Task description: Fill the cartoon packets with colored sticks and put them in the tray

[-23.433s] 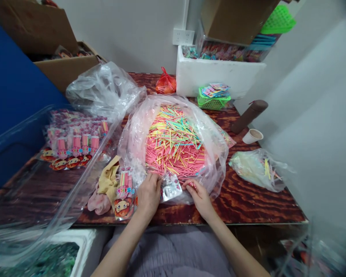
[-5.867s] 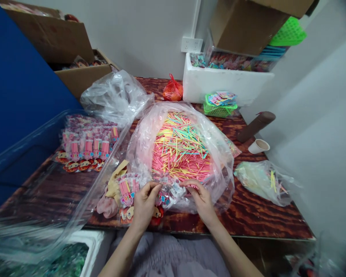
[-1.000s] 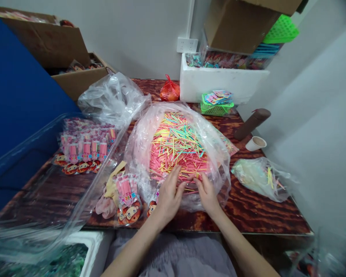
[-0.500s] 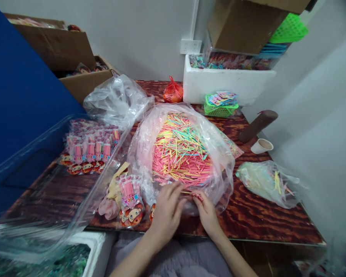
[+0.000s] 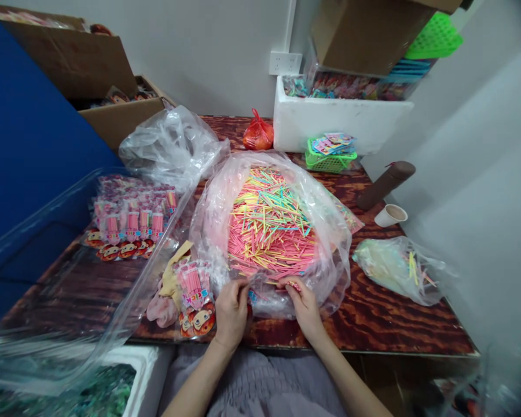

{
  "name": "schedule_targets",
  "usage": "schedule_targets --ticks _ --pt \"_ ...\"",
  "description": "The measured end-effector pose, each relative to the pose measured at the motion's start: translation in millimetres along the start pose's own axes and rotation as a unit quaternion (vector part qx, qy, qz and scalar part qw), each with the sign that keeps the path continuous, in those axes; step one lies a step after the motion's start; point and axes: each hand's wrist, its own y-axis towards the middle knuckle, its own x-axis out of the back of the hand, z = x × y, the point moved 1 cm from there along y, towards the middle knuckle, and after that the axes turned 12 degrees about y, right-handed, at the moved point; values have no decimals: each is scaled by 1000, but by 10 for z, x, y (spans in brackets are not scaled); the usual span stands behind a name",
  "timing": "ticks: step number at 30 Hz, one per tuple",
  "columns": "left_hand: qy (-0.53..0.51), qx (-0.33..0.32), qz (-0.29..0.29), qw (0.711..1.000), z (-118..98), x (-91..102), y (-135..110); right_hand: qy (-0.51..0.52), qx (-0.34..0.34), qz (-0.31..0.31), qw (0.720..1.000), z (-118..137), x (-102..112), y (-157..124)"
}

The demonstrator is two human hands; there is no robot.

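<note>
A large clear plastic bag (image 5: 208, 231) lies spread on the table, heaped with thin pink, yellow and blue sticks (image 5: 273, 226). At its near edge my left hand (image 5: 232, 313) is closed in a pinch at the top of a small clear packet (image 5: 252, 297) with a blue-marked print, partly hidden by the fingers. My right hand (image 5: 304, 307) is closed around a small bunch of sticks (image 5: 294, 285); their pink ends show above the fingers and a yellow one points left toward the packet. Beside my left hand lie filled stick packets (image 5: 194, 286) with cartoon-face cards (image 5: 201, 321).
More filled packets (image 5: 132, 217) lie at left behind a clear plastic sheet. A foam box (image 5: 147, 370) stands below the table's front left. At right are a paper cup (image 5: 391, 216), a brown bottle (image 5: 386, 184) and a plastic bag (image 5: 399, 269). A green basket (image 5: 330, 162) sits at the back.
My left hand has moved left and drawn away from the right, and its fingers now pinch the small packet's top. My right hand stays close to its place with the sticks. The view has shifted slightly.
</note>
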Motion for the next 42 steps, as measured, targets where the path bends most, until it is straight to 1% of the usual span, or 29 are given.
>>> schedule_targets --ticks 2,4,6,9,12,16,19,21,23,26,30,35,37,38,40,42 --pt "-2 -27 -1 1000 -14 26 4 -10 12 4 1000 78 3 6" --pt "-1 -41 5 999 -44 46 13 -13 21 12 1000 149 8 17" --pt "3 -30 8 1000 -79 70 30 -2 20 22 1000 198 16 29" --pt "-4 -2 -15 1000 -116 129 70 11 12 25 1000 237 31 39" --pt "-23 -2 -33 999 -119 197 121 6 8 20 1000 255 39 36" --pt "-39 -33 -19 998 -93 252 170 39 -21 14 999 252 37 54" --pt "-63 -23 -3 998 -90 281 189 62 -55 4 997 244 53 131" --pt "-85 -2 0 996 -109 312 200 33 -50 -12 998 253 82 216" --pt "-105 18 -14 994 -140 358 209 -27 -27 -28 999 275 115 307" --pt "-137 25 -23 990 -183 428 213 -98 3 -38 994 314 144 404" --pt "-178 19 21 984 -172 470 219 -110 28 -75 991 345 144 418" --pt "-177 0 91 980 -81 456 249 -86 27 -79 993 322 168 399" --pt "-165 16 95 982 -52 452 257 -48 26 -82 995 312 183 403" --pt "-161 35 89 982 -43 451 261 -24 29 -84 996 313 186 404" --pt "-167 88 65 980 -37 456 268 17 39 -83 996 326 174 398" --pt "-197 134 43 970 -50 467 279 41 49 -77 995 355 141 380"
